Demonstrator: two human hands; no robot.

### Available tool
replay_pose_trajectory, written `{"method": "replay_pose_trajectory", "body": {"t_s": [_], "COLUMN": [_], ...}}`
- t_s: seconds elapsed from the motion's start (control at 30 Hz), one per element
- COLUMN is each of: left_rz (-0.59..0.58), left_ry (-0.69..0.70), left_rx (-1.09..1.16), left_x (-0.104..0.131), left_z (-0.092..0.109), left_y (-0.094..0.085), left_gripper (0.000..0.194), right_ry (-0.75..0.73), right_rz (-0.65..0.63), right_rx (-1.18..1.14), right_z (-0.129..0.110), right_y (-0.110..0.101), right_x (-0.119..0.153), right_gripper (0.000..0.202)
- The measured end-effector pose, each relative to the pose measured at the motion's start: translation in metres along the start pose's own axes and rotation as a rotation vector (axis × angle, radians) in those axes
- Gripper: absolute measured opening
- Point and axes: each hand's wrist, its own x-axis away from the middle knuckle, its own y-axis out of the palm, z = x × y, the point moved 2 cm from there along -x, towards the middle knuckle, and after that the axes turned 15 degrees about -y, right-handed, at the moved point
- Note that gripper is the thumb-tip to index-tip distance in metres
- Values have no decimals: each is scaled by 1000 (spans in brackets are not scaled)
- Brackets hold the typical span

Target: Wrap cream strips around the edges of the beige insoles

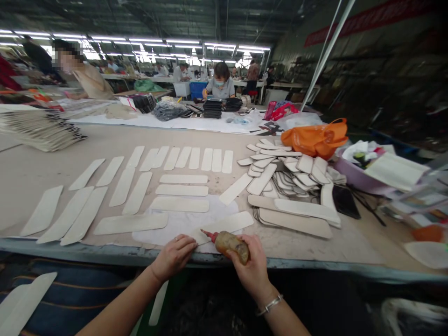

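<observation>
Head view: left hand (175, 255), fingers pressed together, seemingly steadies pale strip (231, 225).
Right hand (255, 267), fingers curled round bottle (228, 243), likely aims nozzle (209, 234).

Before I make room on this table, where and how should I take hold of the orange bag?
Probably by the handle loop, from above: it arches at the upper right of the orange bag, while the pale pieces crowd its near side.

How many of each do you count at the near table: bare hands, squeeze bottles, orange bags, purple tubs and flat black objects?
Bare hands (left hand, right hand): 2
Squeeze bottle: 1
Orange bag: 1
Purple tub: 1
Flat black object: 1
Total: 6
</observation>
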Motion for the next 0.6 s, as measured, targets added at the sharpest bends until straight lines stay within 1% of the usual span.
{"method": "replay_pose_trajectory", "body": {"t_s": [0.17, 0.3, 0.43, 0.6], "left_rz": [1, 3, 4, 1], "left_ry": [7, 11, 0, 14], "left_rx": [14, 8, 4, 24], "left_x": [-2, -4, -5, -7], "left_z": [1, 1, 2, 2], "left_y": [0, 0, 0, 0], "left_gripper": [28, 26, 24, 25], "right_ry": [-44, -47, -18, 47], "right_rz": [-56, -61, -49, 21], "right_rx": [1, 9, 63, 136], "right_z": [-3, -2, 6, 20], "right_y": [11, 11, -3, -31], "right_x": [-4, -2, 1, 8], "right_gripper": [27, 28, 26, 27]}}
